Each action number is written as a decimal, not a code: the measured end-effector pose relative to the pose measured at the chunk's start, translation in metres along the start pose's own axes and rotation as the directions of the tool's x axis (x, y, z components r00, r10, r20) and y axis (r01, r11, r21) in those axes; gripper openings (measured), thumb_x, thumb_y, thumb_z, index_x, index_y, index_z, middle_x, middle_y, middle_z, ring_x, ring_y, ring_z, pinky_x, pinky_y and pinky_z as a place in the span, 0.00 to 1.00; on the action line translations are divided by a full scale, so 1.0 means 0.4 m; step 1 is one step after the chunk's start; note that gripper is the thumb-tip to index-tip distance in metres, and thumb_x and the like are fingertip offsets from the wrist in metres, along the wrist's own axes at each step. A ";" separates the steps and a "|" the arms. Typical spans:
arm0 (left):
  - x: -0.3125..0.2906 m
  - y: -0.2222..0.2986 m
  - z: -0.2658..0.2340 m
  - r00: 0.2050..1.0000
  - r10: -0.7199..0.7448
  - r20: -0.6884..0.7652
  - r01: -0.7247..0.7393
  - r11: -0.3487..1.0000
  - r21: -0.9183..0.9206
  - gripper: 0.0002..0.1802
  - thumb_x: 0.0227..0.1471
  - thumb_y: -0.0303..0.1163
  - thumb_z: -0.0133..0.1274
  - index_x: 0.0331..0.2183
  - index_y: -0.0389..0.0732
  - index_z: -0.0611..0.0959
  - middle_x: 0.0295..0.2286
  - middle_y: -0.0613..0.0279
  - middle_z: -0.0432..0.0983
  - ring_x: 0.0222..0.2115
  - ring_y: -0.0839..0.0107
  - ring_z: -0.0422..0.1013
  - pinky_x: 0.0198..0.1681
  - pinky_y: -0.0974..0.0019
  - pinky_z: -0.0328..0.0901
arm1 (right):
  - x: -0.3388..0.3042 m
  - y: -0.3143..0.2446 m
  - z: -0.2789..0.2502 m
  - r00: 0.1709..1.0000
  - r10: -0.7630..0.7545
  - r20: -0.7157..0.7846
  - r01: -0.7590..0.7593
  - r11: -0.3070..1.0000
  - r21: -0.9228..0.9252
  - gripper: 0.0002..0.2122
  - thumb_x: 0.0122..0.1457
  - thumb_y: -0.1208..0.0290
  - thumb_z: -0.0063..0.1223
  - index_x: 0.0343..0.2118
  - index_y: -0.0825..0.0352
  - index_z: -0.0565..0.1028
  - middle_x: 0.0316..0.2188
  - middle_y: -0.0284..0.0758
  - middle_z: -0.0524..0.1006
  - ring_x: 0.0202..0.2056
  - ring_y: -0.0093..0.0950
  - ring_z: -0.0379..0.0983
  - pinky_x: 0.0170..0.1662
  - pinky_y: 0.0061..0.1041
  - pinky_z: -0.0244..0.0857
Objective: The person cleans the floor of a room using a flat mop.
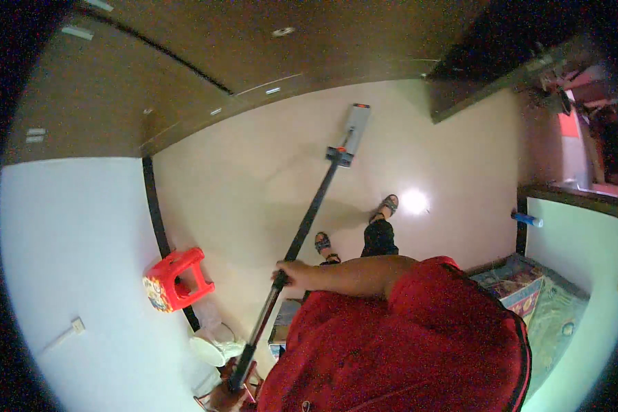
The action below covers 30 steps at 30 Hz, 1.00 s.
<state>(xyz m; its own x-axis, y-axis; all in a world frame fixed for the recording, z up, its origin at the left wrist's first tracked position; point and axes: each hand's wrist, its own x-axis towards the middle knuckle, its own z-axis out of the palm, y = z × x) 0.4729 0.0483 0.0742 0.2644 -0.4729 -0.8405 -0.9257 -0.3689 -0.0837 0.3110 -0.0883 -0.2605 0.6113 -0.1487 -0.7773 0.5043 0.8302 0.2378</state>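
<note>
A flat mop (pixel 314 209) with a long black and silver pole slants across the middle of the view. Its grey flat head (pixel 355 134), with orange bits, lies on the pale floor ahead of my feet. My right hand (pixel 294 274) is wrapped round the middle of the pole, the forearm reaching across my red shirt. Lower down, near the bottom edge, my left hand (pixel 228 396) is closed on the pole's black end grip; it is dark and partly hidden there.
A red plastic stool (pixel 178 280) stands by the white wall on the left, with a whitish bucket (pixel 215 345) nearer me. Brown cabinets (pixel 206 41) line the far side. A brown door panel (pixel 474 72) juts in at far right. A patterned box-like piece (pixel 511 285) sits at right.
</note>
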 end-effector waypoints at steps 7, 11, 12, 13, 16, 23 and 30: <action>-0.130 -0.144 0.396 0.932 -0.358 -0.049 0.328 0.896 -0.300 0.14 0.38 0.38 0.51 0.24 0.37 0.73 0.19 0.53 0.71 0.23 0.59 0.69 0.26 0.60 0.62 | 0.125 0.260 0.183 0.980 -0.159 -0.119 -0.044 0.411 -0.910 0.13 0.43 0.66 0.49 0.24 0.74 0.68 0.20 0.41 0.72 0.18 0.33 0.70 0.21 0.31 0.68; -0.012 -0.038 0.494 0.901 -0.420 -0.107 0.292 0.771 -0.566 0.15 0.36 0.37 0.53 0.24 0.35 0.72 0.19 0.53 0.71 0.23 0.61 0.69 0.25 0.61 0.63 | 0.265 0.232 0.183 0.965 -0.223 0.140 0.132 -0.049 -0.990 0.17 0.43 0.61 0.46 0.24 0.75 0.70 0.22 0.43 0.72 0.21 0.38 0.70 0.26 0.33 0.66; 0.037 -0.052 0.540 0.886 -0.430 -0.175 0.186 0.674 -0.715 0.15 0.35 0.37 0.54 0.24 0.35 0.72 0.19 0.53 0.72 0.23 0.62 0.69 0.25 0.62 0.63 | 0.300 0.205 0.199 0.950 -0.260 0.172 0.162 -0.060 -0.985 0.17 0.43 0.60 0.45 0.24 0.74 0.71 0.23 0.44 0.72 0.24 0.38 0.70 0.28 0.34 0.66; 0.086 -0.056 0.577 0.866 -0.447 -0.223 0.074 0.556 -0.828 0.16 0.35 0.36 0.55 0.24 0.35 0.71 0.20 0.53 0.72 0.23 0.62 0.70 0.25 0.62 0.63 | 0.331 0.178 0.209 0.936 -0.284 0.206 0.190 -0.084 -0.978 0.18 0.43 0.59 0.44 0.24 0.74 0.71 0.24 0.45 0.73 0.26 0.39 0.70 0.31 0.34 0.65; 0.172 0.202 0.236 0.966 -0.256 -0.032 0.217 0.873 -0.437 0.28 0.31 0.41 0.57 0.30 0.30 0.66 0.23 0.43 0.71 0.27 0.47 0.68 0.29 0.56 0.63 | 0.378 0.015 0.220 0.907 -0.363 0.214 0.159 -0.176 -0.971 0.17 0.44 0.60 0.43 0.23 0.73 0.72 0.24 0.45 0.73 0.29 0.36 0.70 0.33 0.34 0.64; 0.203 0.258 0.028 0.991 -0.135 0.018 0.136 0.966 -0.219 0.29 0.37 0.37 0.54 0.34 0.27 0.60 0.23 0.40 0.70 0.27 0.46 0.68 0.30 0.55 0.64 | 0.335 -0.144 0.279 0.875 -0.243 0.419 0.356 -0.264 -0.896 0.14 0.49 0.61 0.38 0.21 0.69 0.68 0.21 0.42 0.72 0.23 0.33 0.70 0.27 0.33 0.65; 0.181 0.124 -0.048 0.997 0.052 0.062 -0.048 0.997 -0.059 0.27 0.34 0.38 0.55 0.31 0.30 0.61 0.20 0.41 0.69 0.25 0.46 0.68 0.28 0.54 0.64 | 0.246 -0.183 0.268 0.907 -0.388 0.164 0.295 0.306 -0.905 0.17 0.51 0.62 0.36 0.15 0.73 0.65 0.08 0.40 0.66 0.11 0.31 0.65 0.16 0.29 0.62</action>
<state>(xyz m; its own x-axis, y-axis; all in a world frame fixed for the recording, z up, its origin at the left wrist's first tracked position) 0.4513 -0.0196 0.0193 0.1989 -0.4407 -0.8753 -0.9197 -0.3925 -0.0114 0.3998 -0.2216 -0.2920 0.4585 -0.5455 -0.7016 -0.2172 0.6967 -0.6837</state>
